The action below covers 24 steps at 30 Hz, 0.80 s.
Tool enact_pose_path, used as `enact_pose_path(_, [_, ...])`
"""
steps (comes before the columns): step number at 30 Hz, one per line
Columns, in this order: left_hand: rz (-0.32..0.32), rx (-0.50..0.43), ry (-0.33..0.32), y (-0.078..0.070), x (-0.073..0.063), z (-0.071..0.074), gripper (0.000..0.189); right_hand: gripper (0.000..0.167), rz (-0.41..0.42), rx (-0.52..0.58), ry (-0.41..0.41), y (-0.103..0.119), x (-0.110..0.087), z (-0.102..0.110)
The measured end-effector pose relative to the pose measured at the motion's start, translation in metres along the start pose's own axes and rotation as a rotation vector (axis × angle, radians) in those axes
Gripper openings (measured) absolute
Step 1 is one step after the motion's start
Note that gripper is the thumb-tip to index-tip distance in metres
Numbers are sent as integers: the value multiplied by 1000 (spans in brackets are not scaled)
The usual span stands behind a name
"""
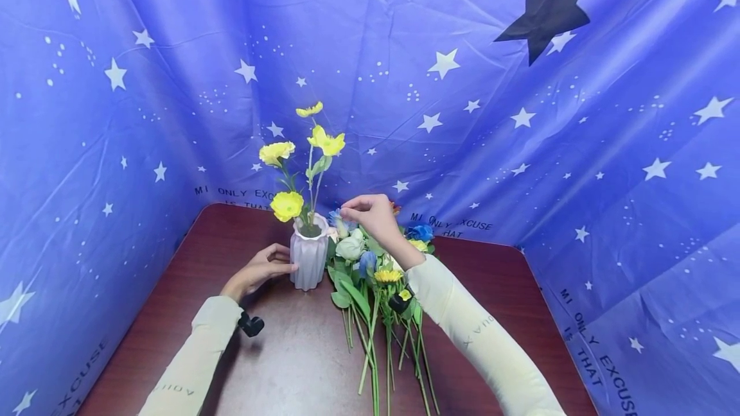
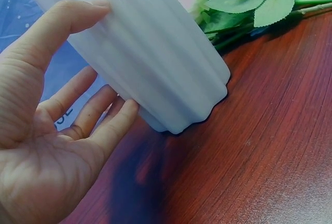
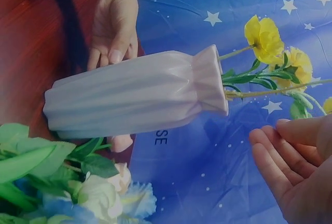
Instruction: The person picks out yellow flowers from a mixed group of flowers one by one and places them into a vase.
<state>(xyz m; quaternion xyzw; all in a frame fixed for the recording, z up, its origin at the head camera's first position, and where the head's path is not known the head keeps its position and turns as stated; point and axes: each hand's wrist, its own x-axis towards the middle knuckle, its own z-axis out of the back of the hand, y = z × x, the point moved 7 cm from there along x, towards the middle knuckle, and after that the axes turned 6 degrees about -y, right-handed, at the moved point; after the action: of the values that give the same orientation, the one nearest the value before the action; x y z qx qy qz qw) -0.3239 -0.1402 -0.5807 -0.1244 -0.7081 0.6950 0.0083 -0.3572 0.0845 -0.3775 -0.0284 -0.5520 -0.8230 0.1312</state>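
In the head view a pale fluted vase (image 1: 309, 260) stands upright at the back of the table, holding several yellow flowers (image 1: 287, 205) on green stems. My left hand (image 1: 263, 271) holds the vase's left side; in the left wrist view the thumb (image 2: 85, 15) lies on its front while the other fingers reach its edge. My right hand (image 1: 372, 216) is raised right of the vase mouth, over a pile of flowers. Its fingers and thumb are loosely bent close together, with nothing between them in the right wrist view, near the yellow flowers' stems (image 3: 270, 92).
Right of the vase lies a pile of flowers, with a white bloom (image 1: 350, 246), blue bloom (image 1: 421, 232) and yellow daisy-like bloom (image 1: 388, 276), stems (image 1: 374, 364) toward the front. A blue star-patterned cloth (image 1: 370, 82) surrounds the dark red table (image 1: 491, 287).
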Motion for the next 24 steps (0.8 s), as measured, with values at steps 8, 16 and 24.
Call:
enact_pose_path(8, [8, 4, -12, 1, 0, 1, 57, 11, -27, -86, 23, -9, -14, 14])
enact_pose_path(16, [4, 4, -13, 0, 0, 1, 57, 11, -127, -174, 36, -21, -32, 30])
enact_pose_path(24, [0, 6, -5, 1, 0, -1, 57, 5, -192, -265, 110, -32, -51, 41])
